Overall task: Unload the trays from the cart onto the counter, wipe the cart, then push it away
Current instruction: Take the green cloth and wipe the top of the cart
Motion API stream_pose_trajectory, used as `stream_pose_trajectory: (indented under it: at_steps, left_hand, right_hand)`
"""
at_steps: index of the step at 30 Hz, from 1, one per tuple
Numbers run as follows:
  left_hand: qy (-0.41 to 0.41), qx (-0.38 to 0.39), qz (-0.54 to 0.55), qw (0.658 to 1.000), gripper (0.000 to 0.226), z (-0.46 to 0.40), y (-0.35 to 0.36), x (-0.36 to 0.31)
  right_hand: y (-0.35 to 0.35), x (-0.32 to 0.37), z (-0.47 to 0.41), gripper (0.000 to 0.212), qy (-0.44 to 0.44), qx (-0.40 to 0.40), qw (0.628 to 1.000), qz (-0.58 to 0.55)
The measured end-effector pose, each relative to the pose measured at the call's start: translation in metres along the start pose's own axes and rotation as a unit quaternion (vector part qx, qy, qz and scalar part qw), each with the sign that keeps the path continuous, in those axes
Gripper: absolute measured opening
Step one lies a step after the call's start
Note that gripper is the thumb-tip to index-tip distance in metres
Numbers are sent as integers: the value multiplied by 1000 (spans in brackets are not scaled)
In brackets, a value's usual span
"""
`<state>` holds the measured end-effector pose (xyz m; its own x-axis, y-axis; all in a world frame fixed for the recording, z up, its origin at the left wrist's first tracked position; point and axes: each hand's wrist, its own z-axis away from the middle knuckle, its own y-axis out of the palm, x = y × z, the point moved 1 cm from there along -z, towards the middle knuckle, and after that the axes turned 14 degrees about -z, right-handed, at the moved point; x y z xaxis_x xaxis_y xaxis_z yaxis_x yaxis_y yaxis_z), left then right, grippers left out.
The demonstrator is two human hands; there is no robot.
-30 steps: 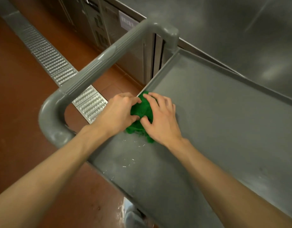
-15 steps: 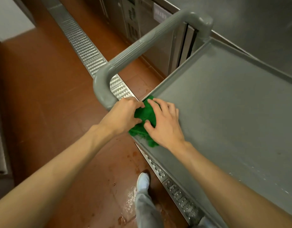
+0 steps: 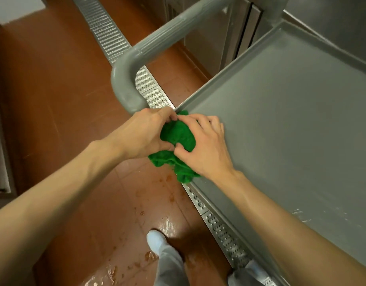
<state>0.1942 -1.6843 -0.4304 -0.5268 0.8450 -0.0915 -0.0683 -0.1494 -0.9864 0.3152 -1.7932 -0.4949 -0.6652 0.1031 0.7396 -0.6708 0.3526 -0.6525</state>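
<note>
A grey plastic cart point(image 3: 285, 124) fills the right side, its top shelf bare. A crumpled green cloth point(image 3: 178, 139) lies at the shelf's near left corner and hangs partly over the edge. My left hand point(image 3: 145, 133) grips the cloth from the left, off the cart's side. My right hand point(image 3: 206, 149) presses on it from the right, fingers curled into the fabric. The cart's thick grey handle point(image 3: 167, 38) arches up behind my hands. No trays are in view.
A steel counter with cabinet doors point(image 3: 229, 38) stands behind the cart. A metal floor drain grate point(image 3: 107, 34) runs diagonally under the cart. The red tile floor point(image 3: 136, 213) is wet and stained near my white shoe point(image 3: 156, 241). A few white specks lie on the shelf's near right.
The cloth and both hands have slid to the shelf's corner edge, and part of the cloth now hangs over. My view has shifted left and back, showing more floor and my feet.
</note>
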Motion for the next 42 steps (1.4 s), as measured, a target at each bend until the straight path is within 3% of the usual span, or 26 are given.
stream_pose_trajectory:
  at_steps: [9, 18, 30, 42]
  left_hand:
    - [-62, -6, 83, 995, 70, 22, 5, -24]
    - [-50, 16, 83, 995, 66, 42, 13, -84]
    - [40, 83, 73, 993, 61, 31, 20, -172]
    - [220, 101, 65, 968, 56, -3, 40, -328]
  right_hand:
    - [-22, -4, 18, 63, -41, 47, 998, -22]
    - [-57, -12, 82, 59, -28, 55, 998, -14]
    - [-111, -42, 158, 58, 19, 20, 1000, 2]
    - [-195, -99, 276, 61, 145, -106, 982, 53]
